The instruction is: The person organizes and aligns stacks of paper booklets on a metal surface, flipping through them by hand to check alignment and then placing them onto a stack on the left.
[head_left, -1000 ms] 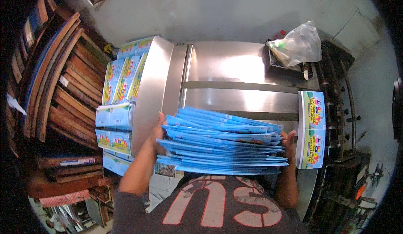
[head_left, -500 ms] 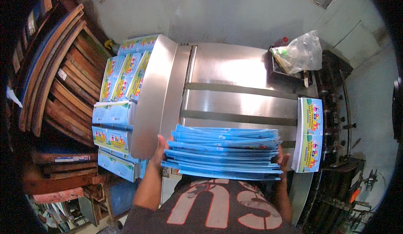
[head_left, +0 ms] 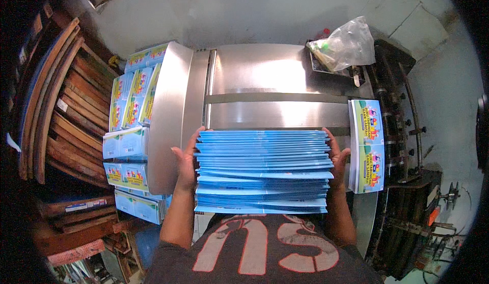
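At the frame's centre, the left hand (head_left: pixel 186 164) and right hand (head_left: pixel 337 162) grip a thick stack of blue booklets (head_left: pixel 263 171) by its sides, fingers closed on it, above the steel table (head_left: pixel 277 88).

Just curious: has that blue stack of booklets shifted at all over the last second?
Yes. The blue stack of booklets has squared up and sits more centred against the steel table, no longer fanned out.

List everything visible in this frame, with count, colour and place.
stack of booklets: one thick stack, blue, held between both hands above the steel table
steel table: one, silver, centre
printed booklet piles: several, light blue with colourful covers, left of table
printed booklet pile: one, colourful covers, right table edge
plastic bag: one, clear, far right corner of table
wooden boards: many, brown, far left
left hand: on stack's left side
right hand: on stack's right side
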`<state>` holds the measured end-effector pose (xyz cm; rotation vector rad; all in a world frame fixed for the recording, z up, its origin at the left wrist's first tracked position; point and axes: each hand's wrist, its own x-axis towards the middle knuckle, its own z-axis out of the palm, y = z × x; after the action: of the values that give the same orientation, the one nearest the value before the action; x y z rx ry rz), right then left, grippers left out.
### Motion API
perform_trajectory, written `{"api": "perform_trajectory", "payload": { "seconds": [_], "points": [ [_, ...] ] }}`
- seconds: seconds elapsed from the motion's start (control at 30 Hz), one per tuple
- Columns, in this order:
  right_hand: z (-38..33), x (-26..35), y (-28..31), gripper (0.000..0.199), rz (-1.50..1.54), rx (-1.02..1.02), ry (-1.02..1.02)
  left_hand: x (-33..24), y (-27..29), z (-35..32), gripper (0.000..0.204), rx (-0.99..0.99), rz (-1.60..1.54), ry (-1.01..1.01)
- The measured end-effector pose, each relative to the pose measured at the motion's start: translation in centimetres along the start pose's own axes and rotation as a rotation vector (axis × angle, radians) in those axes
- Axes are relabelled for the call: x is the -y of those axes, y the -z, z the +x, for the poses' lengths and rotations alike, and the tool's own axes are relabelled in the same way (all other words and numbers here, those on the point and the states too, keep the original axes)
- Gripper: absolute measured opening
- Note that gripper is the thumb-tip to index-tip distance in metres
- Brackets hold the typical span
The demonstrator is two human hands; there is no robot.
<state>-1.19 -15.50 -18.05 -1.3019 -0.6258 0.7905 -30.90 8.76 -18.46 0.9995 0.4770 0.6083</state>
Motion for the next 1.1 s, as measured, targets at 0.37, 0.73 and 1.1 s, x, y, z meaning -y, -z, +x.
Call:
{"api": "perform_trajectory", "payload": {
  "seconds": [0.37,0.73,1.1],
  "points": [
    [1.5,1.1,0.3,0.109,0.208,0.092,-0.179,-0.9,-0.5,2.0,0.115,0.031,-0.037,0.055],
    [-2.7,0.5,0.4,0.118,-0.036,0.027,-0.12,0.3,-0.6,-2.3,0.102,0.033,-0.144,0.136],
    [-1.8,3.2,-0.1,0.1,-0.206,-0.017,-0.172,3.5,2.6,-1.8,0.084,-0.025,-0.185,0.069]
  ]
}}
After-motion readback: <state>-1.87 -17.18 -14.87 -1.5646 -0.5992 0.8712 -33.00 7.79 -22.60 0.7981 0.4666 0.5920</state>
